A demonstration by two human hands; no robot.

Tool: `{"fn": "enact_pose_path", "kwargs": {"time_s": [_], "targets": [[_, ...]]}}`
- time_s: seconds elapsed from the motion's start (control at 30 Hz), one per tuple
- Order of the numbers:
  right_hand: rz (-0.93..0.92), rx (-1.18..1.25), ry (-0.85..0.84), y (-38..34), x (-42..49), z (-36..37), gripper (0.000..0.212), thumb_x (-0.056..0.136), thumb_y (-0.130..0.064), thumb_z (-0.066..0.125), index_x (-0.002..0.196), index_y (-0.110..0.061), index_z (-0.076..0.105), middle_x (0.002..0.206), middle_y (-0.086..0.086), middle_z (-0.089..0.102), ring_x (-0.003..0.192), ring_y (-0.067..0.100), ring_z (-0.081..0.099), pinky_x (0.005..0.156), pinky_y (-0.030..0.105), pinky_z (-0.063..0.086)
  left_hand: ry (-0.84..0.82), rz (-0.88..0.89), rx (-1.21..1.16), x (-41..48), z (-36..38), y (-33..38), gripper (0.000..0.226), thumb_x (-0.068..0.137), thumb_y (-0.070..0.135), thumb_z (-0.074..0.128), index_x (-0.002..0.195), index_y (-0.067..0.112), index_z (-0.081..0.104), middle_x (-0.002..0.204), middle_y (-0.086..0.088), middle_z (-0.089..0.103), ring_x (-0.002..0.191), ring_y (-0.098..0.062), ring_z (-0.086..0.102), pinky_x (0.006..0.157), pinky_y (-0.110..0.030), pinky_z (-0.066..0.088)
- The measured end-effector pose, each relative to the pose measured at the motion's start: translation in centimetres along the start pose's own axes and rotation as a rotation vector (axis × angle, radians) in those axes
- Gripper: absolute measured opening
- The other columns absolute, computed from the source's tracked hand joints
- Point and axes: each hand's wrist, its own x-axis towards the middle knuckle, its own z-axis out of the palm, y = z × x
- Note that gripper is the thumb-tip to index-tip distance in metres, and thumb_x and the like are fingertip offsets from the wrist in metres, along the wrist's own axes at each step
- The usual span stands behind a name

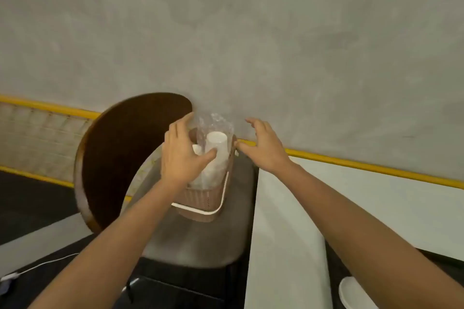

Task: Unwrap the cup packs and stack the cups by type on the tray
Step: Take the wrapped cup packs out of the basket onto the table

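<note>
Clear-wrapped cup pack [216,148] upright in brown basket [200,202], left hand [182,155] thumb and fingers around it, right hand [263,148] spread, empty, just beside.

Dark round wooden panel [130,153] left; yellow rail [364,165] along grey wall [226,32] (mottled).
</note>
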Motion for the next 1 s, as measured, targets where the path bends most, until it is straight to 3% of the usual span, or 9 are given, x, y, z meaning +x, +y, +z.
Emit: {"fn": "enact_pose_path", "kwargs": {"time_s": [0.13, 0.23, 0.43, 0.57, 0.77, 1.0], "targets": [[-0.011, 0.013, -0.04, -1.2, 1.2, 2.3, 0.063, 0.086, -0.035, 0.063, 0.141, -0.023, 0.035, 0.142, 0.003, 0.039, 0.131, 0.021, 0.04, 0.104, 0.032, 0.035, -0.084, -0.025, -0.116, 0.3, 1.5, -2.8, 0.091, 0.069, 0.037, 0.079, 0.142, 0.018, 0.028, 0.139, -0.001, 0.037, 0.128, -0.02, 0.04, 0.104, -0.037, 0.039], [0.013, 0.038, -0.067, -1.4, 2.1, 3.8, 0.06, 0.088, -0.034, 0.061, 0.141, -0.022, 0.035, 0.143, 0.004, 0.038, 0.13, 0.021, 0.041, 0.103, 0.03, 0.035, -0.142, -0.035, -0.259, 0.5, 3.1, -3.8, 0.085, 0.071, 0.03, 0.08, 0.138, 0.015, 0.03, 0.129, 0.006, 0.038, 0.12, -0.015, 0.047, 0.099, -0.038, 0.046], [0.032, 0.026, -0.11, -1.4, 3.7, 5.7, 0.053, 0.093, -0.033, 0.054, 0.141, -0.022, 0.035, 0.136, 0.006, 0.042, 0.117, 0.023, 0.051, 0.1, 0.033, 0.042, -0.267, -0.086, -0.271, 1.4, 5.6, -4.4, 0.077, 0.075, 0.04, 0.073, 0.137, 0.021, 0.031, 0.138, 0.003, 0.042, 0.123, -0.014, 0.046, 0.098, -0.033, 0.045], [0.039, 0.02, -0.167, -1.1, 4.6, 6.6, 0.052, 0.094, -0.035, 0.052, 0.141, -0.019, 0.037, 0.141, 0.006, 0.038, 0.123, 0.024, 0.047, 0.104, 0.035, 0.039, -0.313, -0.135, -0.285, 1.7, 6.6, -4.4, 0.075, 0.079, 0.034, 0.072, 0.139, 0.017, 0.03, 0.139, 0.001, 0.044, 0.124, -0.015, 0.046, 0.095, -0.027, 0.041], [0.042, -0.065, -0.227, -0.4, 5.3, 8.2, 0.07, 0.082, -0.04, 0.067, 0.139, -0.015, 0.036, 0.138, 0.006, 0.038, 0.127, 0.024, 0.039, 0.102, 0.035, 0.039, -0.366, -0.181, -0.33, 2.0, 6.9, -4.5, 0.074, 0.078, 0.017, 0.073, 0.14, 0.011, 0.032, 0.127, -0.001, 0.054, 0.106, -0.01, 0.052, 0.081, -0.022, 0.039], [0.102, -0.038, -0.217, 0.2, 5.9, 9.2, 0.074, 0.074, -0.033, 0.075, 0.134, -0.011, 0.038, 0.132, 0.009, 0.046, 0.118, 0.026, 0.047, 0.089, 0.031, 0.041, -0.396, -0.185, -0.327, 1.8, 7.5, -4.8, 0.072, 0.075, 0.02, 0.077, 0.135, 0.013, 0.04, 0.129, -0.003, 0.054, 0.112, -0.016, 0.052, 0.087, -0.024, 0.04]]}}
